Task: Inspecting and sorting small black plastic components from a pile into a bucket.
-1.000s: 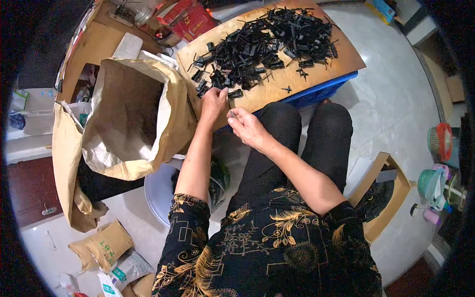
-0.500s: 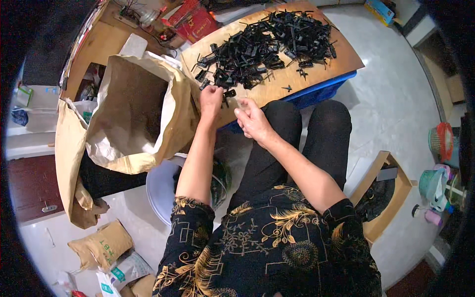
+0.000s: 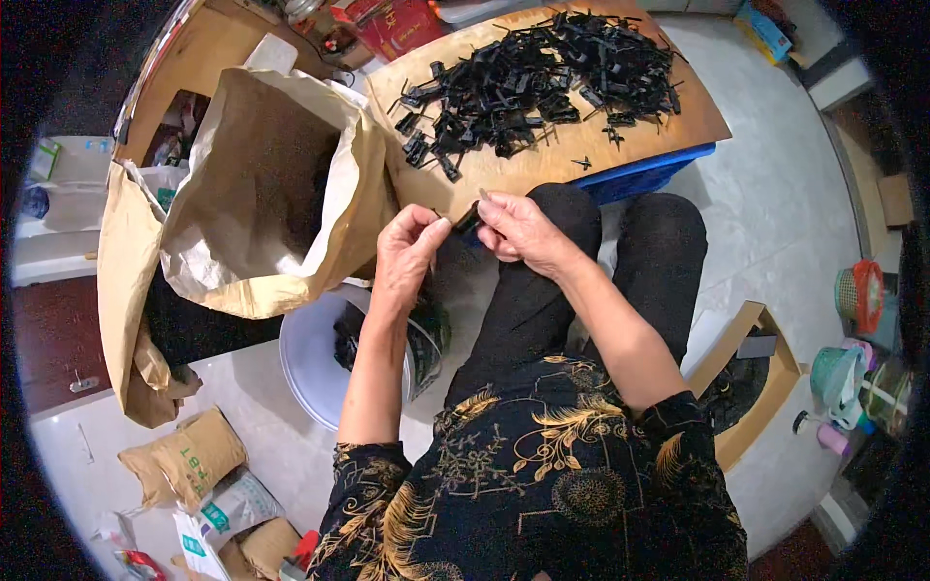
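In front of my knees, just off the table's near edge, my two hands are close together. My right hand (image 3: 528, 232) is closed on a small black plastic part (image 3: 468, 219), with a pale thin tip showing by its thumb; whether that is a tool or a nail I cannot tell. My left hand (image 3: 407, 254) pinches thumb against forefinger, and a thin dark end pokes out above them. Beyond my hands, a heap of black plastic parts (image 3: 542, 82) with thin stems covers much of the wooden tabletop (image 3: 668, 145).
Left of my hands a large open paper sack (image 3: 184, 247) stands. Below it, a white bucket (image 3: 308, 363) holds some black parts. A blue bin (image 3: 644, 176) is under the tabletop. An open cardboard box (image 3: 751, 426) lies on the floor to the right; packed bags (image 3: 208, 455) lie lower left.
Both hands have drawn back from the table's edge toward me. A black part now shows in my right hand. The view has shifted slightly.
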### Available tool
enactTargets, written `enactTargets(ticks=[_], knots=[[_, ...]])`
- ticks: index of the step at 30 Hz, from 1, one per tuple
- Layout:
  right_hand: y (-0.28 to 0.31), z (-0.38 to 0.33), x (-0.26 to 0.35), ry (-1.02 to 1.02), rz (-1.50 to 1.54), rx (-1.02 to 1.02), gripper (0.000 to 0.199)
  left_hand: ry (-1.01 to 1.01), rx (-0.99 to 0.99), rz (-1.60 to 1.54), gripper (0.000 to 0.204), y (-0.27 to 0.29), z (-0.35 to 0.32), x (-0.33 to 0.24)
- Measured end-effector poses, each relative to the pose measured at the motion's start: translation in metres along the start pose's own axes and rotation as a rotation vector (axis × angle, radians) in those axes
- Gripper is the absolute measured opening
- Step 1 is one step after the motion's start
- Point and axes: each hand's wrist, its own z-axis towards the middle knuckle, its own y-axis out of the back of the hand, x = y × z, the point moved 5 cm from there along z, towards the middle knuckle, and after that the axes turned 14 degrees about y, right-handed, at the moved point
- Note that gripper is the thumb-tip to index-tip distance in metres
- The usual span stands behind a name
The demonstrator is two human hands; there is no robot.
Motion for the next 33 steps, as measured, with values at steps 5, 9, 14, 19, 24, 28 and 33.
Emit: enactTargets(ticks=[5,9,14,19,24,28,33], knots=[[-0.01,-0.008,0.001,-0.126,-0.015,0.264,0.024,0.214,0.387,-0.228,0.026,-0.012,-0.018,0.015],[-0.016,-0.01,-0.003,-0.165,-0.087,0.428,0.027,0.345,0.507,-0.365,0.038,-0.023,-0.035,0.021],[-0.017,-0.007,-0.001,-0.119,-0.144,0.301,0.023,0.297,0.444,-0.354,0.043,-0.029,-0.035,0.021],[-0.018,0.001,-0.008,-0.005,-0.172,0.148,0.024,0.201,0.302,-0.247,0.056,-0.021,-0.03,0.02],[-0.011,0.005,-0.015,0.014,-0.303,0.098,0.013,0.19,0.296,-0.208,0.05,-0.021,-0.021,0.023],[-0.015,0.007,-0.01,0.097,-0.389,0.149,0.016,0.168,0.224,-0.148,0.039,-0.015,-0.016,0.018],[-0.016,0.004,-0.011,0.112,-0.565,0.171,0.026,0.15,0.16,-0.071,0.028,-0.007,-0.007,0.02]])
